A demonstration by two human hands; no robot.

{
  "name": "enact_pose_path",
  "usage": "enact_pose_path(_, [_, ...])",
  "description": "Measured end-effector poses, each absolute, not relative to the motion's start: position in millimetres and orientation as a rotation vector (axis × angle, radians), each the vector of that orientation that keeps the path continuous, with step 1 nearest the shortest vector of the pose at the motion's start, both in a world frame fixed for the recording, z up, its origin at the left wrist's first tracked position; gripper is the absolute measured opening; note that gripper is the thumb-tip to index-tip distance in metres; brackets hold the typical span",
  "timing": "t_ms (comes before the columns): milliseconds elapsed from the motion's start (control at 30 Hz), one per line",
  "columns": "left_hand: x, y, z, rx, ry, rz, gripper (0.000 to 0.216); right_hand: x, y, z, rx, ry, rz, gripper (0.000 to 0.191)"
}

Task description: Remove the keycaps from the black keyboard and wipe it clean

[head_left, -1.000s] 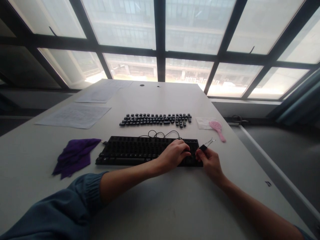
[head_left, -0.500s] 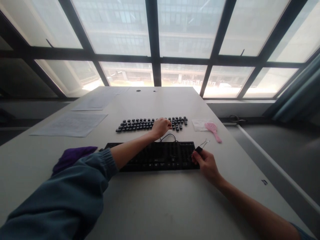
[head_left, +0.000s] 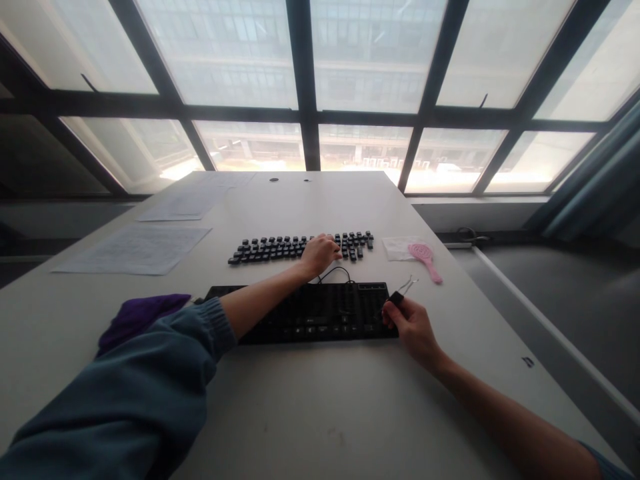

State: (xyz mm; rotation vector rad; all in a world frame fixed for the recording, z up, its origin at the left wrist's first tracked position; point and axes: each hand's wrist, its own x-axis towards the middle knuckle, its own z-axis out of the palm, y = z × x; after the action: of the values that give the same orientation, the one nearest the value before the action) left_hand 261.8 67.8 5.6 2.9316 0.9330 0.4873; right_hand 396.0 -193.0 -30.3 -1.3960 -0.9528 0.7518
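The left hand [head_left: 320, 253] rests with curled fingers on the rows of loose keycaps [head_left: 270, 248] laid out on the counter [head_left: 320, 413] beyond the black keyboard [head_left: 320, 313]; whether it grips a cap I cannot tell. The right hand [head_left: 413, 325] is closed around a wire keycap puller [head_left: 403, 292] at the keyboard's right end. A pink brush [head_left: 424, 257] lies farther right, and a purple cloth [head_left: 137, 317] lies near the keyboard's left end.
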Motion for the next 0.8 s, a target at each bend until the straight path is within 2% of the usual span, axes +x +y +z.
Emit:
enact_pose_path(200, [257, 49, 20, 2.878, 0.872, 0.631, 0.026, 396, -193, -32, -1.386, -0.968, 0.751, 0.038])
enact_pose_path(300, [250, 16, 32, 2.793, 0.722, 0.677, 0.030, 397, -193, -33, -1.374, -0.976, 0.746, 0.036])
enact_pose_path(400, [241, -30, 37, 2.739, 0.531, 0.617, 0.025, 396, -192, -32, -1.364, -0.940, 0.740, 0.035])
enact_pose_path(567, [231, -90, 20, 2.728, 0.317, 0.459, 0.017, 394, -191, -28, -1.365, -0.893, 0.695, 0.037])
enact_pose_path(800, [230, -101, -1, 2.816, 0.276, 0.439, 0.014, 393, -191, -29, -1.390, -0.876, 0.657, 0.038])
